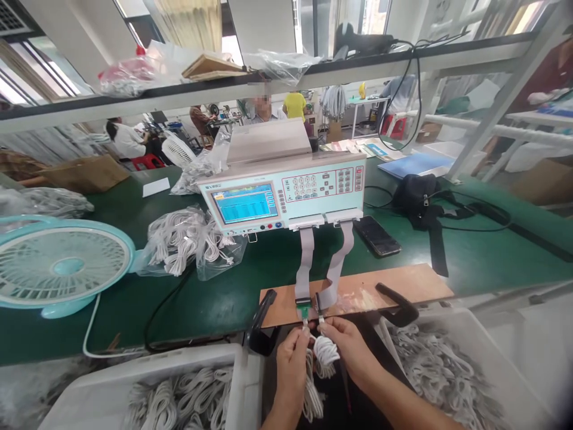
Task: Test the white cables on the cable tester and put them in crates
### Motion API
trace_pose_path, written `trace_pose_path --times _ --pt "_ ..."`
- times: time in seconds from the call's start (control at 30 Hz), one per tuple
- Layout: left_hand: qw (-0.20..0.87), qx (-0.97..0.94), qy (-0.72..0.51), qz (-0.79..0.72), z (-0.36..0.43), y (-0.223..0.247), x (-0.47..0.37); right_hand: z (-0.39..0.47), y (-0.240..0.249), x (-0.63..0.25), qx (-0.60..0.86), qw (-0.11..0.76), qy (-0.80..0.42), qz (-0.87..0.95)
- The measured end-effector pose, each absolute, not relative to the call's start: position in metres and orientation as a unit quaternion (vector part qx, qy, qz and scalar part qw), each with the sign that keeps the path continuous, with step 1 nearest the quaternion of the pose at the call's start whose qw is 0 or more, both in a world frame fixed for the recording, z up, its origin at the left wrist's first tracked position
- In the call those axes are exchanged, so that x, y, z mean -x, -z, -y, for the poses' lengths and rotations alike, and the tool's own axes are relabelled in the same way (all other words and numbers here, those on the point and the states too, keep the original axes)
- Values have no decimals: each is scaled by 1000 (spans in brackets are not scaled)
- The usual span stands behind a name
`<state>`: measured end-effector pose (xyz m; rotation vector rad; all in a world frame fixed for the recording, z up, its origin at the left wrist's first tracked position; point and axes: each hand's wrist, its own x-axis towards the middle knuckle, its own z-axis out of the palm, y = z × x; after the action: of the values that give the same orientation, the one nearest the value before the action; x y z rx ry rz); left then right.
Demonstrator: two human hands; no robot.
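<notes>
My left hand (pixel 292 358) pinches one plug end of a coiled white cable (pixel 326 352), right at a small green circuit board (pixel 305 312) on the wooden strip. Between finger and thumb of my right hand (pixel 347 340) is the cable's other plug, held at the second connector. The coil hangs between both hands. Whether the plugs are fully seated I cannot tell. Two grey ribbon cables (pixel 306 257) run from these connectors up to a tester (pixel 286 191) with a lit blue screen.
Black clamps (pixel 262 322) hold the wooden board (pixel 403 280) at the table edge. White bins (pixel 237 358) of coiled cables stand left and right. A teal fan (pixel 67 263), bagged cables (pixel 179 239), a phone (pixel 378 236) and a black bag (pixel 416 194) lie around the tester.
</notes>
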<state>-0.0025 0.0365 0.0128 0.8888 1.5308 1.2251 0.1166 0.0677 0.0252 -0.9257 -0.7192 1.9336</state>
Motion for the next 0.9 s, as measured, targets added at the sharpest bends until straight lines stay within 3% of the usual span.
trace_pose_path --times 0.9 --pt "488 -324 -563 -583 -56 -23 -1 -71 -7 -116 363 443 -760 308"
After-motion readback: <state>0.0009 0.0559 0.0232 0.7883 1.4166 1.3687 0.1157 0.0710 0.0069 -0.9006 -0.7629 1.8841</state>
